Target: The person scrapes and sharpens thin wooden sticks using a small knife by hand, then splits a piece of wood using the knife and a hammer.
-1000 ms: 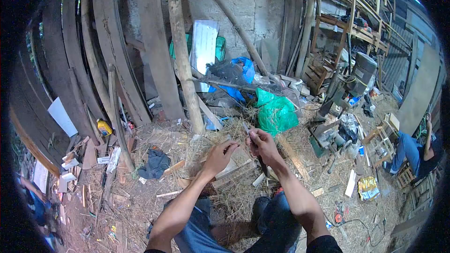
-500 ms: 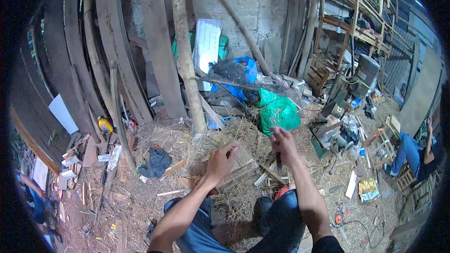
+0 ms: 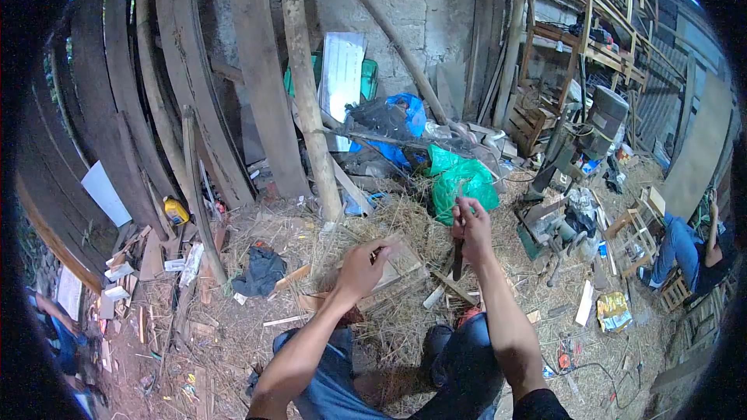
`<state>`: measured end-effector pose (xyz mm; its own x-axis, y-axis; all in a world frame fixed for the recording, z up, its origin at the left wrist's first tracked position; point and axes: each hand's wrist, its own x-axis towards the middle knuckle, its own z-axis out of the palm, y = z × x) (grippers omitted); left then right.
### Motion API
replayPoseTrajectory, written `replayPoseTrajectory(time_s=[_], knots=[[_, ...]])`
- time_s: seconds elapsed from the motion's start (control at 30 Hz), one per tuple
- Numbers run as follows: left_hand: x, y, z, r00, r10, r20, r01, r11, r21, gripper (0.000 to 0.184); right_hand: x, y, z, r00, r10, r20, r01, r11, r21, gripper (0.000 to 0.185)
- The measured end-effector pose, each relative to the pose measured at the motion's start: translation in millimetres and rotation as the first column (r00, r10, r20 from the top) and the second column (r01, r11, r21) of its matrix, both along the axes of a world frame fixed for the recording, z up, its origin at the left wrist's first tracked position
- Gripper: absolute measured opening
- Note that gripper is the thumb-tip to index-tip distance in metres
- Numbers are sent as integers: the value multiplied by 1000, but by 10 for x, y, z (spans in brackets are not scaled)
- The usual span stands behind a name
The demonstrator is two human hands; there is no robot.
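My right hand (image 3: 473, 232) is closed around a dark, narrow tool (image 3: 457, 260), whose lower end hangs below the fingers. I cannot make out what kind of tool it is. My left hand (image 3: 362, 271) is raised level with it on the other side, fingers curled with the tips near the thumb. Anything in that pinch is too small or hidden to name. Both hands are apart, held in front of my knees. Below and between them, a light wooden crate-like frame (image 3: 401, 268) lies on the straw.
A green plastic bag (image 3: 459, 187) lies ahead, beside blue sheeting (image 3: 408, 113). A wooden pole (image 3: 307, 93) stands in front. A dark cloth (image 3: 261, 271) and a yellow bottle (image 3: 177, 210) are leftward. To the right are a yellow packet (image 3: 613, 313) and a seated person (image 3: 685, 257).
My right hand has risen slightly, and the dark tool in it shows more fully. My left hand has shifted only a little, its fingers still curled.
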<state>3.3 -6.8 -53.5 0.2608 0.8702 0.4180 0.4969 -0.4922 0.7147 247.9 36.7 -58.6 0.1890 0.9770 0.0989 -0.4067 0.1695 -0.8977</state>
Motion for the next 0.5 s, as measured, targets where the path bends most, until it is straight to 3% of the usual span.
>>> replayPoseTrajectory(time_s=[0.1,0.2,0.23,0.3,0.37,0.5], knots=[[-12,35,-54,1000,-27,14,27,1000,9,21,72,24,-76,999,-20,-34,21,1000,14,15],[55,-14,27,999,5,55,-3,1000,-24,19,-207,-196,51,986,135,98,-125,987,-104,16],[97,-19,45,999,1,51,4,996,-86,18,-324,-215,10,950,226,217,-219,974,-56,17],[152,-42,99,999,-4,46,11,990,-143,17,-520,-261,-43,880,425,213,-426,904,-47,18],[166,-62,178,1000,-10,4,11,972,-234,16,-533,-228,-89,852,480,210,-471,877,-96,19],[130,30,-110,995,-26,92,38,991,-130,16,-451,-179,-17,779,584,228,-535,809,-244,23]])
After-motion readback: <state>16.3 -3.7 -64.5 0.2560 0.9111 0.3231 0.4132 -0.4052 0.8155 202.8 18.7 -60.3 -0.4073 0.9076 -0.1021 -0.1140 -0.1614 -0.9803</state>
